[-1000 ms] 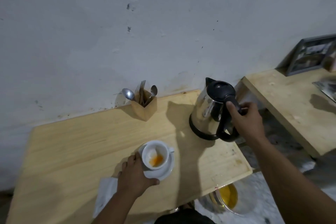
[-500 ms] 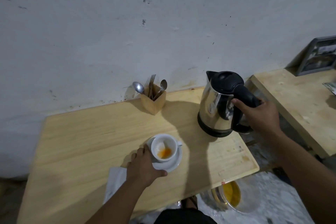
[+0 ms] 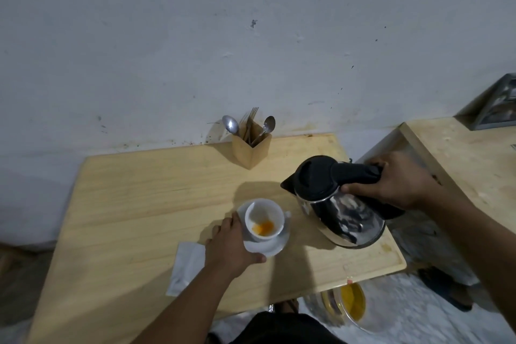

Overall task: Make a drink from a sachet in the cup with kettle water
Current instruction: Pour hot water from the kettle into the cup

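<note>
A white cup (image 3: 265,218) with orange powder in its bottom stands on a white saucer (image 3: 272,246) on the wooden table (image 3: 134,204). My left hand (image 3: 230,248) grips the saucer's left edge. My right hand (image 3: 396,179) holds the black handle of the steel kettle (image 3: 343,209), which hangs in the air right of the cup, tilted with its spout toward it. No water is leaving the spout. A white sachet (image 3: 185,265) lies flat on the table left of my left wrist.
A wooden holder (image 3: 251,145) with spoons and a fork stands at the table's back edge by the wall. A second wooden table (image 3: 469,159) is to the right. A clear bowl with yellow contents (image 3: 351,304) sits on the floor below the table's front edge.
My right hand has lifted the kettle off the table, carried it toward the cup and tilted it spout-first. My left hand has kept hold of the saucer.
</note>
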